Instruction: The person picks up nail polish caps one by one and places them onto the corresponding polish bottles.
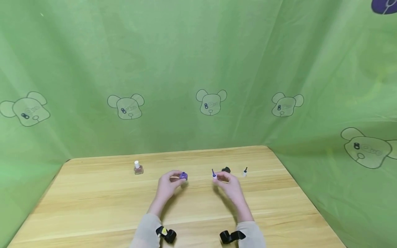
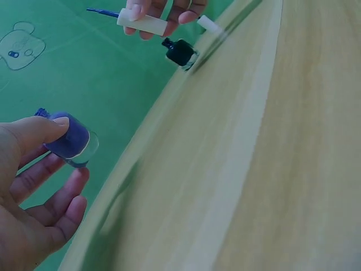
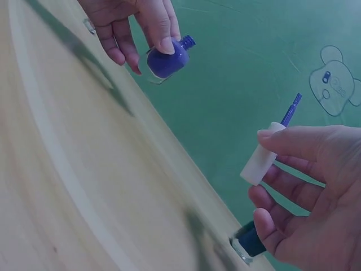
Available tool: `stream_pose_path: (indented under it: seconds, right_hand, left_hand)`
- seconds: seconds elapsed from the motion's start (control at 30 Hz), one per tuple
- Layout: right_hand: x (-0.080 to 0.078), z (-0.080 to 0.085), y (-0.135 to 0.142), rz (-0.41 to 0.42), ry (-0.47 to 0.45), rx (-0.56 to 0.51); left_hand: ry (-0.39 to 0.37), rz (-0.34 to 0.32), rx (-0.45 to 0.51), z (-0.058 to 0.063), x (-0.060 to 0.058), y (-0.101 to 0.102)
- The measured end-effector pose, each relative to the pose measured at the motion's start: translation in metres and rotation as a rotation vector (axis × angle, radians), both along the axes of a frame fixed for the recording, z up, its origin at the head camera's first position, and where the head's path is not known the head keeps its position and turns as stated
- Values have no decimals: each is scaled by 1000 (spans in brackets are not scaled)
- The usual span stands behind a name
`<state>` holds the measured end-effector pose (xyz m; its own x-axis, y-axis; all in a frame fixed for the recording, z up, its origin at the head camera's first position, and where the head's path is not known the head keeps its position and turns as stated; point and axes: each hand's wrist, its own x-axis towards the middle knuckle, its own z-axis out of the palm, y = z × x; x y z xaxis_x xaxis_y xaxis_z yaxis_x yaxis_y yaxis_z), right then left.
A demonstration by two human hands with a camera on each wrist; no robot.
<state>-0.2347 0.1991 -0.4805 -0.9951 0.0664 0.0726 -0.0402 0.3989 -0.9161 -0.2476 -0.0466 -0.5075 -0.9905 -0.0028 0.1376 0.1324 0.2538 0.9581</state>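
My left hand (image 1: pixel 167 186) pinches a purple nail polish bottle (image 2: pixel 72 137) between thumb and fingers, its threaded neck uncapped and pointing up. Across from it, my right hand (image 1: pixel 230 186) holds a white nail polish cap (image 3: pixel 263 157) with the purple-coated brush (image 3: pixel 292 109) pointing upward. Both hands are raised over the table, with a gap between bottle and cap. Just behind the right hand stands a dark, uncapped nail polish bottle (image 2: pixel 181 53), partly hidden in the head view. To its right, another white cap (image 1: pixel 244 174) stands with its dark brush up.
A capped pinkish-brown nail polish bottle (image 1: pixel 138 169) stands at the back left of the wooden table (image 1: pixel 93 199). Green curtains (image 1: pixel 173 62) with bear-head prints hang behind the table and along its sides. Each wrist carries a black strap-on camera.
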Motion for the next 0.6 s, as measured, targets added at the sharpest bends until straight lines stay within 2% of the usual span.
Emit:
stream_pose_path:
  seconds: [0.27,0.6]
  right_hand:
    - [0,-3,-13,23,-21,14]
    - [2,-6,-18,52,12,8]
  left_hand:
    - [-37,16,49,-5,12,-6]
    - [-42,42,95,-8,16,-4]
